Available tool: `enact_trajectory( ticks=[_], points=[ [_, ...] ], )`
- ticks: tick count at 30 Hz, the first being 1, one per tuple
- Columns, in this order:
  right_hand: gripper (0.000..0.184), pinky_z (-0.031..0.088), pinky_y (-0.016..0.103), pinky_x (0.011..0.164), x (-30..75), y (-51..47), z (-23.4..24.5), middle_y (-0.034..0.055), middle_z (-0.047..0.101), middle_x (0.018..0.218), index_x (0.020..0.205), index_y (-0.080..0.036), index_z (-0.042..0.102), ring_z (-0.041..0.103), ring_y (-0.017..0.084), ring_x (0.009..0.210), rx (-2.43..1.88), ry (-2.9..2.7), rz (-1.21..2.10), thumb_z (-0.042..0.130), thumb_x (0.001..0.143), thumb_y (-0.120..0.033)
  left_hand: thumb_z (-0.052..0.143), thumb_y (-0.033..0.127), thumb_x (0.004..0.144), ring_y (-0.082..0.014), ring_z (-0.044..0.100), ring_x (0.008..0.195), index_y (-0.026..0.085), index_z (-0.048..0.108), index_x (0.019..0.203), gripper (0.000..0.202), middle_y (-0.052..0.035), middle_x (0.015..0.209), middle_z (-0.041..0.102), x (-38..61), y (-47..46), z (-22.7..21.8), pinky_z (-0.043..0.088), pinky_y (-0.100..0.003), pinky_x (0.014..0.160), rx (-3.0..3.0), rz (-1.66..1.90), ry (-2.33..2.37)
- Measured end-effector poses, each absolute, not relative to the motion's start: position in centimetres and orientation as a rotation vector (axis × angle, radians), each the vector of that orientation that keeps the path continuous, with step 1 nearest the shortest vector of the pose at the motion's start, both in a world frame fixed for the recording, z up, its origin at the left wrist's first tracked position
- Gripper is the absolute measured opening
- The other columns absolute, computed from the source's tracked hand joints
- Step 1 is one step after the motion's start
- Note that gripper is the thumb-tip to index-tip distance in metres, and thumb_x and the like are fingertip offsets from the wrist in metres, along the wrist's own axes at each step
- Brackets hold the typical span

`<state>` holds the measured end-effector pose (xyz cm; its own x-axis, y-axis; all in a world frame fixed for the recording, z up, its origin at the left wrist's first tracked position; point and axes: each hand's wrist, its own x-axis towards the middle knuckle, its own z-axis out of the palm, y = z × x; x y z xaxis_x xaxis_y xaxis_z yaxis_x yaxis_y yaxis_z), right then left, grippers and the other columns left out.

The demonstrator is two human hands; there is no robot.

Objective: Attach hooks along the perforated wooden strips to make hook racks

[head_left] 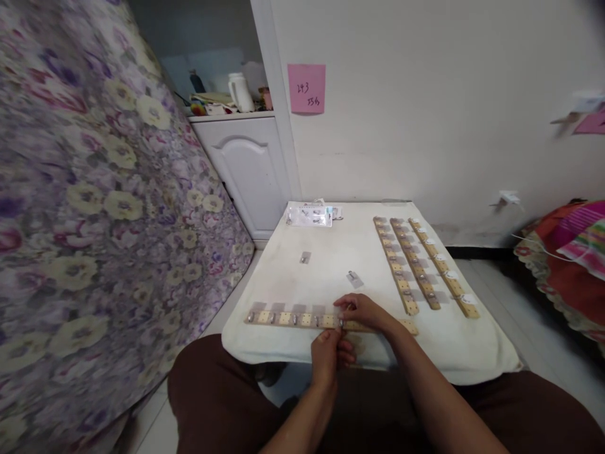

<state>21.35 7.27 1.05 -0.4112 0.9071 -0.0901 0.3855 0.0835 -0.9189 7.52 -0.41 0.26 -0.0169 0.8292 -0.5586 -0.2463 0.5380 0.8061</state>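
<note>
A long wooden strip (288, 318) with a row of small metal fittings lies along the near edge of a small white-covered table (472, 353). My left hand (331, 353) is at the strip's near side, fingers pinched around a small metal ring or fitting at about the strip's middle. My right hand (362, 310) rests on top of the strip just right of that spot, fingers curled down onto it. Two small clear packets (305, 257) (353, 277) lie loose on the cloth beyond the hands.
Three more wooden strips (416, 265) lie side by side at the table's right. A clear plastic bag (309, 216) sits at the far edge by the wall. A flowered mattress (94, 208) leans at left; colourful bedding (571, 258) is at right; a white cabinet (246, 170) stands behind.
</note>
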Motion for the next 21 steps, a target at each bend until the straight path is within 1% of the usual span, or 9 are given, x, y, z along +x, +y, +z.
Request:
enact_trajectory(
  ticks=[4, 7, 9, 12, 14, 19, 21],
  points=[
    [0.033, 0.044, 0.027, 0.071, 21.9, 6.8, 1.7, 0.0059, 0.066, 0.089, 0.102, -0.014, 0.063, 0.059, 0.016, 0.079, -1.269, -1.798, 1.259, 0.058, 0.073, -0.028, 0.055, 0.047, 0.071, -0.0095, 0.051, 0.032, 0.016, 0.051, 0.076, 0.032, 0.0018, 0.050, 0.060, 7.6, -0.4, 0.4, 0.031, -0.018, 0.034, 0.570, 0.921, 1.336],
    [0.030, 0.043, 0.025, 0.065, 23.0, 6.9, 2.0, 0.0041, 0.065, 0.081, 0.099, -0.014, 0.062, 0.057, 0.015, 0.072, -1.348, -1.708, 1.139, 0.053, 0.076, -0.030, 0.056, 0.048, 0.070, -0.0094, 0.051, 0.032, 0.015, 0.052, 0.076, 0.034, 0.0017, 0.051, 0.060, 7.6, -0.4, 0.4, 0.030, -0.018, 0.034, 0.574, 0.928, 1.341],
    [0.025, 0.041, 0.024, 0.061, 24.0, 7.3, 2.0, 0.0023, 0.064, 0.075, 0.093, -0.015, 0.062, 0.056, 0.014, 0.067, -1.446, -1.636, 1.022, 0.050, 0.076, -0.029, 0.057, 0.049, 0.069, -0.0094, 0.051, 0.032, 0.015, 0.053, 0.076, 0.035, 0.0020, 0.050, 0.060, 7.5, -0.4, 0.4, 0.030, -0.018, 0.034, 0.573, 0.935, 1.332],
    [0.017, 0.038, 0.023, 0.060, 25.2, 8.4, 1.7, 0.0012, 0.062, 0.072, 0.083, -0.017, 0.061, 0.054, 0.014, 0.066, -1.643, -1.593, 0.817, 0.050, 0.075, -0.027, 0.059, 0.050, 0.067, -0.0092, 0.051, 0.032, 0.015, 0.053, 0.075, 0.036, 0.0023, 0.050, 0.060, 7.4, -0.6, 0.3, 0.030, -0.018, 0.034, 0.577, 0.955, 1.296],
    [0.014, 0.036, 0.022, 0.059, 25.6, 9.2, 1.4, 0.0011, 0.062, 0.073, 0.081, -0.018, 0.060, 0.054, 0.014, 0.067, -1.783, -1.610, 0.708, 0.051, 0.074, -0.027, 0.059, 0.050, 0.067, -0.0093, 0.051, 0.033, 0.015, 0.052, 0.075, 0.036, 0.0026, 0.049, 0.060, 7.3, -0.7, 0.2, 0.031, -0.018, 0.035, 0.587, 0.966, 1.276],
    [0.021, 0.028, 0.023, 0.055, 24.6, 10.5, 1.0, 0.0021, 0.060, 0.081, 0.084, -0.020, 0.058, 0.053, 0.015, 0.069, -2.041, -1.642, 0.554, 0.057, 0.071, -0.037, 0.058, 0.048, 0.069, -0.0097, 0.052, 0.033, 0.016, 0.050, 0.072, 0.033, 0.0028, 0.048, 0.059, 7.2, -0.8, 0.0, 0.031, -0.018, 0.035, 0.611, 0.968, 1.251],
    [0.023, 0.026, 0.023, 0.054, 24.0, 10.8, 1.0, 0.0023, 0.059, 0.085, 0.086, -0.021, 0.057, 0.053, 0.015, 0.071, -2.095, -1.640, 0.507, 0.059, 0.070, -0.037, 0.057, 0.047, 0.069, -0.0096, 0.052, 0.032, 0.016, 0.049, 0.071, 0.032, 0.0025, 0.048, 0.060, 7.2, -0.7, -0.1, 0.031, -0.018, 0.035, 0.616, 0.963, 1.253]
  ],
)
